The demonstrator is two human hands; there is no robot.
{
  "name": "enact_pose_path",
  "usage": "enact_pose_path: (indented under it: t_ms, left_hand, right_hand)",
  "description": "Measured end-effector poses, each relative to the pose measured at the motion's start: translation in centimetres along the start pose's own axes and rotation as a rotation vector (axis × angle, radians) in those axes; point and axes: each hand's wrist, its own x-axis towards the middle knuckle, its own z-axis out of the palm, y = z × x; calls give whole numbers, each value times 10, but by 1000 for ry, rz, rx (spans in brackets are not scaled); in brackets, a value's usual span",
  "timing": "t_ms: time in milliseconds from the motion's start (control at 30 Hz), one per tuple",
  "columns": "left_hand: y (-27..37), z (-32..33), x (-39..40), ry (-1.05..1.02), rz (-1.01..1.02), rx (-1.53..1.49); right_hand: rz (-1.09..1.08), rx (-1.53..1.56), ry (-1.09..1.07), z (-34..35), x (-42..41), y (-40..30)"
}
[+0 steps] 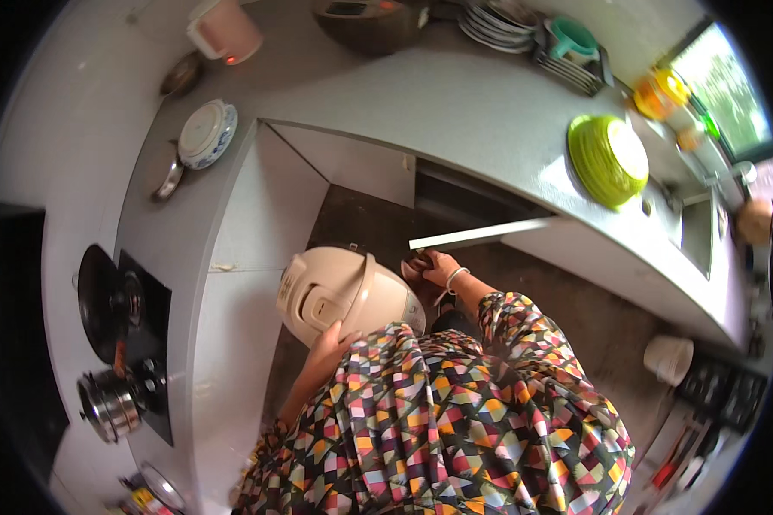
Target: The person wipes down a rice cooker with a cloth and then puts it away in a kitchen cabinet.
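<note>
A cream rice cooker (341, 290) with a carrying handle is held against my body, low in front of the counter. My left hand (332, 344) lies at its near side, the thumb on the edge of the lid; the fingers underneath are partly hidden. To the right of the cooker, my right hand (441, 267) is at the edge of a cabinet door (477, 233) that stands swung out. Its fingers are bent, and a white bracelet is on the wrist. Behind the door shows the dark inside of the cabinet (464, 193).
The grey counter (386, 96) bends around the front and left. On it are an upturned green basin (609, 161), stacked plates (499, 29), a pink kettle (225, 32) and a white-and-blue dish (207, 134). A wok (100, 302) and a steel pot (111, 405) stand at the left hob.
</note>
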Motion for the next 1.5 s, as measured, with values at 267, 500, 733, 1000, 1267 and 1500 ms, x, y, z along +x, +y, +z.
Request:
enact_pose_path:
  t_ms: [267,500,733,1000,1267,1500]
  left_hand:
    - [-56,-8,52,-222,250,200]
    - [-52,15,70,-385,299,298]
    - [-45,65,97,-501,274,299]
    - [-13,111,107,-612,160,475]
    - [17,156,137,-693,30,511]
    - [42,166,150,-816,-51,610]
  right_hand:
    - [266,29,147,63,-109,15]
    - [538,39,156,83,-205,37]
    - [760,141,161,85,-254,107]
    - [980,106,290,82,-289,158]
    - [1010,516,732,162,-312,202]
    - [1075,1432,673,280,-286,125]
